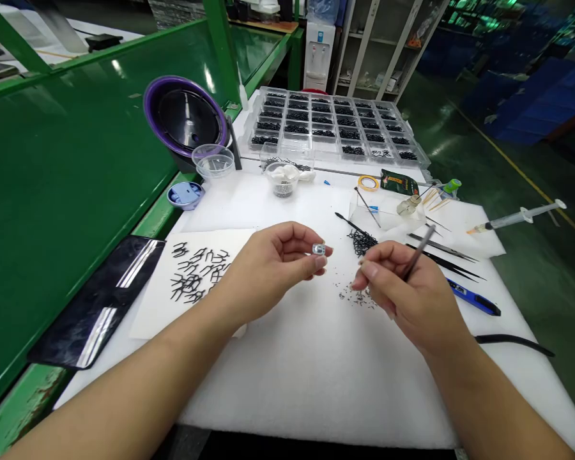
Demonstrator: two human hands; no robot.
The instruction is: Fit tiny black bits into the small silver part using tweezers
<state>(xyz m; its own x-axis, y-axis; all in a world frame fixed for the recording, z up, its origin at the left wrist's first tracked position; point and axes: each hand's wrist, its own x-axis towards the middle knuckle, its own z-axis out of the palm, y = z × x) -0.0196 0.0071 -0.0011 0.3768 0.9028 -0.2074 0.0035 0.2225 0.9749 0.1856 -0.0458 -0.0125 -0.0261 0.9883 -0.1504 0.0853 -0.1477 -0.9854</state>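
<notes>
My left hand [278, 262] is closed, pinching a small shiny clear-and-silver piece [319, 248] between thumb and fingers; its exact kind is too small to make out. My right hand [402, 287] is closed around a thin dark pen-like tool [419, 252], whose shaft sticks up behind the fingers. The tool's working tip is hidden or too fine to see. Beneath the right fingertips lie scattered tiny silvery bits [352, 296]. Just beyond them is a heap of black bent strips [363, 243]. Left of my left hand, forked black pieces [191, 268] lie on a white sheet [156, 313].
A compartment box [330, 145] of black parts stands at the back. Nearer are a purple-rimmed fan [186, 118], a clear cup [283, 185], yellow tape [368, 183], tweezers [445, 249], a blue pen-shaped tool [474, 299] and a syringe [522, 217]. A black phone-like slab [96, 300] lies left.
</notes>
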